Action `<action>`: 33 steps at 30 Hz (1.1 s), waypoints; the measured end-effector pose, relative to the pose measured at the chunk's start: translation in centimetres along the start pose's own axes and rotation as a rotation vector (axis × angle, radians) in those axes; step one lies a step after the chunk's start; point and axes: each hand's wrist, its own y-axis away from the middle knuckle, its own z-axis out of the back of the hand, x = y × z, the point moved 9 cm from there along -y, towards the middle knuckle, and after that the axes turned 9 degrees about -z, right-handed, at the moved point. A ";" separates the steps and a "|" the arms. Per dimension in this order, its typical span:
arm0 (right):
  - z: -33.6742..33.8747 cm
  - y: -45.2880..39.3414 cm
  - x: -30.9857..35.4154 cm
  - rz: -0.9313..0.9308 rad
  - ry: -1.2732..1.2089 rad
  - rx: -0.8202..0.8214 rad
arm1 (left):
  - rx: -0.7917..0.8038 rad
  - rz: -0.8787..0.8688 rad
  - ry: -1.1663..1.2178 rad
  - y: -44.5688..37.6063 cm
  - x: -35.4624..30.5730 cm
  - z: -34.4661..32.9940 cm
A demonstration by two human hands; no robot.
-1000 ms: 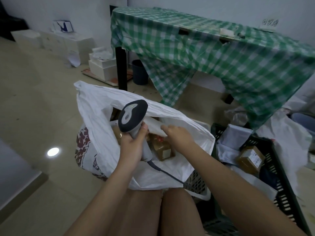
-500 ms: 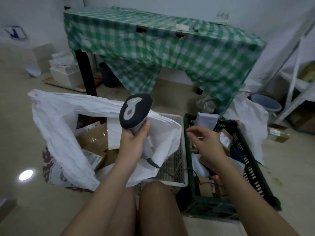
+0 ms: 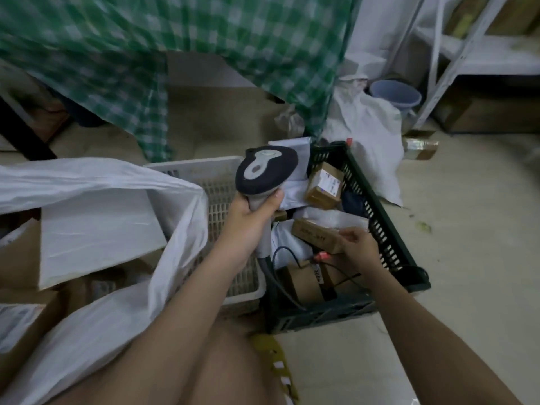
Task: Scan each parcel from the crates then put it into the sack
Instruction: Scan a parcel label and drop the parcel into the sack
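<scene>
Meanwhile, the left hand (image 3: pixel 248 220) clenched the scanner (image 3: pixel 264 173) upright, ready to scan. The right hand's (image 3: pixel 355 248) fingers pinched a brown parcel (image 3: pixel 314 235) in the dark crate (image 3: pixel 385 229).

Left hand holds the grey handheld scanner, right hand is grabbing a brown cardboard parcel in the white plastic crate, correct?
Not quite. The head view shows the right hand gripping the brown cardboard parcel in the dark green plastic crate, not the white one. The left hand does hold the grey handheld scanner.
</scene>
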 end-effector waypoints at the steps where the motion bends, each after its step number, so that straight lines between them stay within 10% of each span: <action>1: -0.1 -1.5 -1.1 -0.040 0.030 -0.011 | 0.013 0.017 -0.004 -0.7 1.0 -0.5; 11: -4.6 -13.7 -10.2 -0.222 0.258 0.054 | 0.056 0.090 -0.058 -5.1 8.1 -2.5; 33: -2.6 -8.7 -7.1 -0.375 -0.606 -0.056 | 0.008 0.116 -0.017 -4.4 10.9 -1.3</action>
